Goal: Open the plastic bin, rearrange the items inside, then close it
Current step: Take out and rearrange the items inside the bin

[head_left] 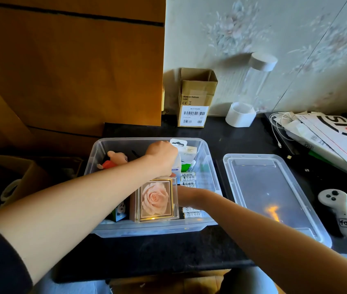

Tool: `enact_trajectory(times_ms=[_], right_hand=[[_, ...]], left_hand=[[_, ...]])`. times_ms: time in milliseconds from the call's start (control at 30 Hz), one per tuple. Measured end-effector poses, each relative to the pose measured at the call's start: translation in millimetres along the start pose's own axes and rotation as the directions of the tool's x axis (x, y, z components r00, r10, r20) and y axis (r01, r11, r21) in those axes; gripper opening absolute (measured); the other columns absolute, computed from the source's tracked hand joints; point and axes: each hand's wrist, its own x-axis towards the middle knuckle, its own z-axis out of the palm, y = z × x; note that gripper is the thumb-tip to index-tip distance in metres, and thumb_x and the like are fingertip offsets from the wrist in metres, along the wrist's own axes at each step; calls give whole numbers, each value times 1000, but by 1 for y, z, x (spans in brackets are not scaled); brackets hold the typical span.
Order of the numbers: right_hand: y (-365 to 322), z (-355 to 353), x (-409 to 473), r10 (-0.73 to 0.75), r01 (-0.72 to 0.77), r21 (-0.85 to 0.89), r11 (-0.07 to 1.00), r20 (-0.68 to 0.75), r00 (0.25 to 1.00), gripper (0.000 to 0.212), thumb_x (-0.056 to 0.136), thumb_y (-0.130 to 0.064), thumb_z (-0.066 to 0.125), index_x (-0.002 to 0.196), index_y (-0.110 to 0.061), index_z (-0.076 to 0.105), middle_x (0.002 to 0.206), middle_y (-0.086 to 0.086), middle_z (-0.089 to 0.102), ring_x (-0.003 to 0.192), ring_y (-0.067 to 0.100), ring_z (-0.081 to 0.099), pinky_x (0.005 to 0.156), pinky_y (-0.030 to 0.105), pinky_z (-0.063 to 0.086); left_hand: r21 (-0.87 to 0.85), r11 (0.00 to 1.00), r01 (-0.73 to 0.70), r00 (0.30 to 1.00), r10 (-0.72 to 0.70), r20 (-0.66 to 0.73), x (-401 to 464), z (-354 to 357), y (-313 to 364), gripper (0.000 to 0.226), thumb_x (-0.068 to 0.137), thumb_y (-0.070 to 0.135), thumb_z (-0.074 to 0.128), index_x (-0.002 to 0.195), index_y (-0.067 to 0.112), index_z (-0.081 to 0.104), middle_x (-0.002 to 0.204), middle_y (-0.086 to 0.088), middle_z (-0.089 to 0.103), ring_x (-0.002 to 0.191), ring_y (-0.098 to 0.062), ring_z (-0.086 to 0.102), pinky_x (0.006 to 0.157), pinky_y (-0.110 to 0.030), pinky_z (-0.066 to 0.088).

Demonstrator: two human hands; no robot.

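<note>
Both forearms reach into the open plastic bin [102,148] on the dark table, so rearranging is under way. The left hand [162,159] is clenched around a white box at the back; the right hand [186,196] disappears behind the clear rose case [157,201], its grip impossible to tell. Next, seat the items flat, then fetch the lid [274,196] lying just right. Batteries read "Heybright"; the cardboard box [195,98] reads "Made in Vietnam".

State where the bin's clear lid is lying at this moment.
In the head view the lid lies flat on the dark table, right of the open plastic bin, with a white controller on its far right.
</note>
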Motion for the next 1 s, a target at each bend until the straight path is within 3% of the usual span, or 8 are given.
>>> enact_trajectory(times_ms=[133,433,567,867,933,1000], right_hand=[[1,0,0,-2,2,-1,1000,6,1000,31,101,-17,38,125,-3,50,129,18,52,121,28,49,97,27,36],[1,0,-1,-10,10,-1,1000,21,1000,32,100,-18,38,127,-5,50,132,16,51,119,23,48,97,27,33],[-1,1,-2,-23,22,18,1000,34,999,31,100,-17,40,126,-4,50,130,18,51,121,27,48,98,28,34],[-1,3,-2,-51,48,42,998,68,996,31,100,-18,39,127,-6,48,131,16,50,103,12,46,96,26,33],[-1,3,-1,-56,54,42,998,61,997,30,100,-19,39,126,-6,49,129,15,51,102,11,46,97,27,33],[0,3,-1,-59,57,34,998,55,997,29,100,-19,40,123,-5,51,127,16,52,99,11,48,97,27,34]], left_hand=[[44,999,-14,1000,14,10,0,1,3,48,84,35,69,121,7,57,115,-11,57,103,-24,58,70,-26,42],[164,984,-64,998,62,19,2,-3,7,47,85,33,67,123,7,56,119,-11,59,109,-26,57,82,-31,49],[165,984,-60,998,55,32,-1,-5,4,48,85,36,66,123,9,56,117,-9,59,106,-24,58,78,-29,49],[241,964,-115,992,100,74,2,-7,7,38,88,32,62,119,11,58,118,-8,60,108,-24,58,77,-28,46],[230,959,-166,985,149,89,1,-9,4,36,86,32,64,115,10,60,115,-9,61,104,-24,59,75,-29,47],[132,971,-200,975,184,121,-1,-8,-1,32,84,32,67,107,10,62,109,-10,63,89,-24,58,64,-27,44]])
